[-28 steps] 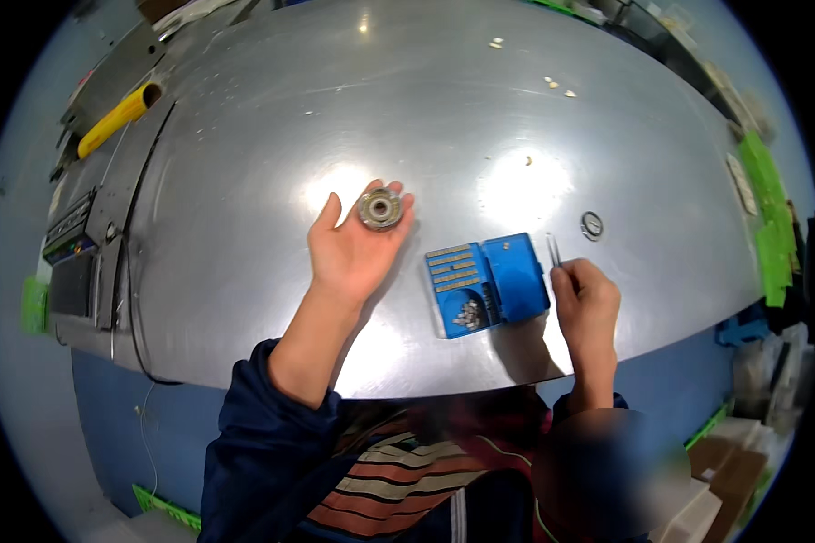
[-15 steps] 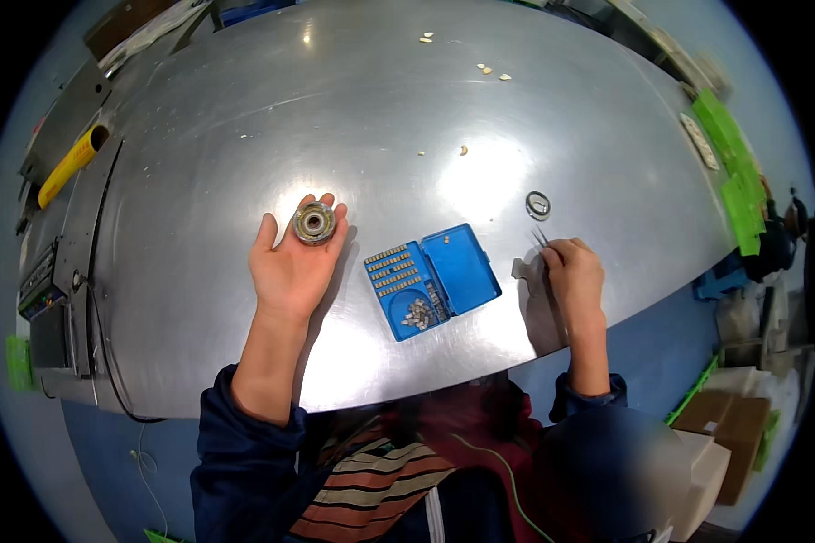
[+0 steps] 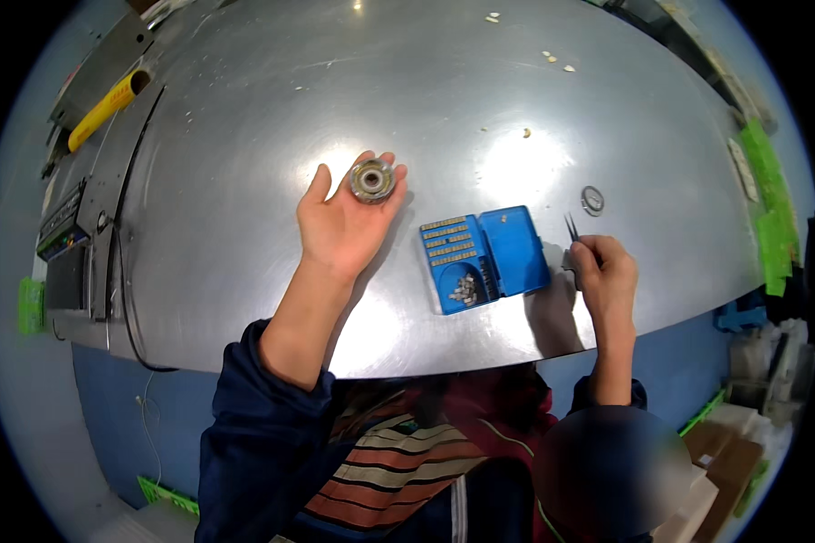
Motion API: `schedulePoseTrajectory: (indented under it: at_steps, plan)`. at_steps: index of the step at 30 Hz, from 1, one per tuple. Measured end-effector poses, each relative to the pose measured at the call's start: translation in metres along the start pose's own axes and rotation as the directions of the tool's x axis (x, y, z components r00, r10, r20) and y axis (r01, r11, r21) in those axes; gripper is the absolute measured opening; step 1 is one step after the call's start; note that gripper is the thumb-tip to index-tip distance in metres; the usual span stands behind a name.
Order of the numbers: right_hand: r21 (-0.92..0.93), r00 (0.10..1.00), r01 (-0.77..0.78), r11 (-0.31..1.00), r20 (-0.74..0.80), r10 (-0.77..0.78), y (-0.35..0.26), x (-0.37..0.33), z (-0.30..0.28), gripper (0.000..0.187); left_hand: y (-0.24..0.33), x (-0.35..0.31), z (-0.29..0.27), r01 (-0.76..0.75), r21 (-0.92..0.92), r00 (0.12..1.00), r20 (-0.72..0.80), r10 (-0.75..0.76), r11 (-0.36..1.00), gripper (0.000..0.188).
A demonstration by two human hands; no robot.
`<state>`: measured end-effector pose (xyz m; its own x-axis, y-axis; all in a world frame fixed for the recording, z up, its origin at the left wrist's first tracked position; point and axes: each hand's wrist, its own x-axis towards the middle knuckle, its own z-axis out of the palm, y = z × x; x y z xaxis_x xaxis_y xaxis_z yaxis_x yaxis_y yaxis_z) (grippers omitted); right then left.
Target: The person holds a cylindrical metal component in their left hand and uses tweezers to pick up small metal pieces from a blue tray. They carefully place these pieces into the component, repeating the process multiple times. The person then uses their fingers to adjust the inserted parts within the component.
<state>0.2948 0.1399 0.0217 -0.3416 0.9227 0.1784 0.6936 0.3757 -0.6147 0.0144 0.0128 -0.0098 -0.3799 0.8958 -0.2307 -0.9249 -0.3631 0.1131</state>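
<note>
My left hand (image 3: 349, 226) lies palm up over the metal table, fingers stretched out. Across those fingers rests a round metal part (image 3: 372, 181) with a central hole and a shiny rim. My right hand (image 3: 609, 276) pinches a pair of thin tweezers (image 3: 573, 231), tips pointing away from me. Between the hands sits an opened blue plastic case (image 3: 516, 237). Rows of small brass-coloured pieces (image 3: 448, 242) fill its left half, and loose silvery bits (image 3: 465, 290) lie in a rounded compartment. Just beyond the tweezers is a flat round metal piece (image 3: 592, 201).
Small pale scraps (image 3: 550, 58) are scattered at the far side of the steel table (image 3: 244, 181). A yellow tube (image 3: 109, 110) and a dark cable (image 3: 118, 271) run along the left. Green material (image 3: 765, 208) borders the right edge.
The whole view has shifted, so the table's things appear farther right. My left hand has moved slightly away from me with the round part. The tweezers have swung slightly left relative to the flat piece.
</note>
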Motion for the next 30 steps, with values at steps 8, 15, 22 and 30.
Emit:
schedulePoseTrajectory:
  at_steps: [8,15,22,30]
  plan:
    - [0.162,0.954,0.114,0.98,0.257,-0.154,-0.055,-0.046,0.027,0.014,0.001,0.004,-0.005,-0.001,-0.023,1.0,0.011,0.001,1.0,0.054]
    - [0.17,0.941,0.111,0.979,0.299,-0.159,-0.058,-0.044,0.036,0.012,-0.001,0.004,-0.005,0.025,0.0,1.0,-0.01,-0.025,1.0,0.05]
    - [0.158,0.929,0.224,0.962,0.263,-0.26,-0.06,-0.045,0.044,0.009,0.0,0.005,-0.007,0.023,-0.014,1.0,0.018,-0.023,1.0,0.055]
    - [0.152,0.935,0.222,0.963,0.247,-0.254,-0.058,-0.043,0.043,0.009,-0.001,0.003,-0.002,0.016,0.014,0.999,-0.033,-0.015,1.0,0.051]
